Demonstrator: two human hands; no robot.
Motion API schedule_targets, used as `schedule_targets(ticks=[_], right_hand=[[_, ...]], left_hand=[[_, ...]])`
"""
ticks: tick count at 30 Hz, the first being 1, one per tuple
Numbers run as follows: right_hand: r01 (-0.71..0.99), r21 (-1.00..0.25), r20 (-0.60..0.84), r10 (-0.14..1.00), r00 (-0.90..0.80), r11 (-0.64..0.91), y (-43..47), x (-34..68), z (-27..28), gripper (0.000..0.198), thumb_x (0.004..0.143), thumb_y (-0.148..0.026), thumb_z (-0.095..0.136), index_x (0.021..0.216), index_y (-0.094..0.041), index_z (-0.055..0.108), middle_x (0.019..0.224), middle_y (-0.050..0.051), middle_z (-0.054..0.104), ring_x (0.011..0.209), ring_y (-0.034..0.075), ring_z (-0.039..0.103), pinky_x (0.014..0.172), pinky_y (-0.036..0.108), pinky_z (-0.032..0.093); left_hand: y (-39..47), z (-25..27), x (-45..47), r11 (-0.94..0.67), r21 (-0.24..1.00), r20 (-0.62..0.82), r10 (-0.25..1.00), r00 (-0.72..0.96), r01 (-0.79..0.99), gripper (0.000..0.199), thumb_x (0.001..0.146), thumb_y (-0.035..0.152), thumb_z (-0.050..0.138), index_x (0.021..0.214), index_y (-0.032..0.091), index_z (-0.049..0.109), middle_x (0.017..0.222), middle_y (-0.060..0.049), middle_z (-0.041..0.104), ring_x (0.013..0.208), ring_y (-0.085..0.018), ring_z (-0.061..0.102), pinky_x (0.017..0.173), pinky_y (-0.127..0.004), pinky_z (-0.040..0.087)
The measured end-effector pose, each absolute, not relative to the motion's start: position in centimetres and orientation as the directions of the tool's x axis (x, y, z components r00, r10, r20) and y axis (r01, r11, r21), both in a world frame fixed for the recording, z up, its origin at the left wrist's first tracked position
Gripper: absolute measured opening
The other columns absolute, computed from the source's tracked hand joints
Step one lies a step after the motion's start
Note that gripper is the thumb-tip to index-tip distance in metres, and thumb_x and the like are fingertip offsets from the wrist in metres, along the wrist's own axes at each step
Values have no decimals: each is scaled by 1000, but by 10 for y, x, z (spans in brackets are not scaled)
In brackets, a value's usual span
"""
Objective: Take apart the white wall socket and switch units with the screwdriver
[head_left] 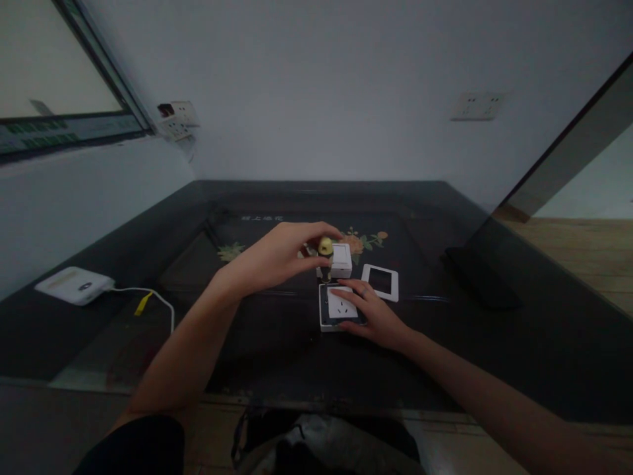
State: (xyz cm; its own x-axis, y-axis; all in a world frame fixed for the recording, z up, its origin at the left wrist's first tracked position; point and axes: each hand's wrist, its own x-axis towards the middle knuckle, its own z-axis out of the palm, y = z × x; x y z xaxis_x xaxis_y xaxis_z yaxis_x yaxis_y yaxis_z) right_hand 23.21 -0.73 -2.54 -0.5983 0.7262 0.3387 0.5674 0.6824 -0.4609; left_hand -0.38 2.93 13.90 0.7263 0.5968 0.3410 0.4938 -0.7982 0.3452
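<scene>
My left hand (291, 256) is closed around a short screwdriver (325, 247) with a yellow handle end. The tool points down at the upper left edge of a wall socket (342, 305). This socket has a white centre with slots and a dark surround, and sits in a white box on the table. My right hand (370, 310) grips the socket from the right, its fingers lying over the top and near edges. Behind it stands a white switch box (341, 259), partly hidden by my left hand. A white cover frame (381, 282) lies flat beside my right fingers.
The dark table (277, 356) has a glossy top with a floral print. At the left lies a white device (76, 285) with a white cable (161, 297) and yellow tag. A black flat object (479, 277) lies at the right. Wall sockets (478, 105) are on the wall behind.
</scene>
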Motion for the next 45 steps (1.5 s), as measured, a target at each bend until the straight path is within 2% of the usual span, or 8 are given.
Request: schedule_targets(ticks=[4,9,16,19,24,31,38,45], right_hand=[[564,-461,335,723,-604,685,-7,232,-25,59,88,-37,63,141,-23,43,144,17,42,133,31,38,109,54,36],[563,-464,329,723,-608,684,-8,232,-24,59,88,-37,63,141,-21,43,145,17,41,133,31,38,109,54,36],[568,-466,329,729,-601,678,-8,232,-23,59,88,-39,63,142,-25,43,146,16,42,133,32,38,107,57,36],[568,-465,328,728,-602,679,-7,232,-23,59,88,-39,63,141,-23,43,146,17,41,134,32,37,108,56,35],[570,-464,328,729,-601,678,-7,232,-24,59,87,-39,63,141,-22,44,146,18,41,134,32,37,108,55,36],[571,-461,327,729,-602,679,-7,232,-24,60,87,-36,65,142,-24,43,145,16,42,134,31,37,109,55,36],[564,-465,335,725,-602,683,-7,232,-25,61,87,-37,64,142,-25,42,146,16,42,133,32,38,107,55,37],[565,-474,327,731,-599,676,-8,232,-25,60,88,-38,63,142,-25,41,146,15,40,136,31,35,110,55,35]], left_hand=[[29,133,7,-744,219,395,660,639,632,19,89,32,65,101,18,66,98,-6,70,88,-19,66,78,-31,50],[28,131,2,-795,352,331,599,729,494,49,92,15,57,139,17,45,134,-11,60,118,-20,59,95,-33,47],[28,129,14,-734,272,411,674,614,623,25,88,28,67,111,20,63,102,-5,68,87,-19,65,79,-32,50],[28,130,13,-734,234,411,669,619,637,21,91,31,62,107,20,64,104,-6,66,93,-21,64,83,-35,51],[30,134,-1,-799,360,334,593,733,483,43,90,13,56,132,19,50,130,-10,62,116,-20,60,93,-34,49],[31,128,11,-768,266,403,637,657,582,21,88,27,66,107,19,64,101,-6,67,88,-19,65,76,-32,51],[31,135,1,-798,414,331,581,744,439,39,89,14,59,127,21,55,127,-7,64,112,-18,62,89,-30,51],[32,129,12,-770,267,418,635,650,580,18,87,29,67,101,18,64,97,-5,68,86,-19,64,77,-31,49]])
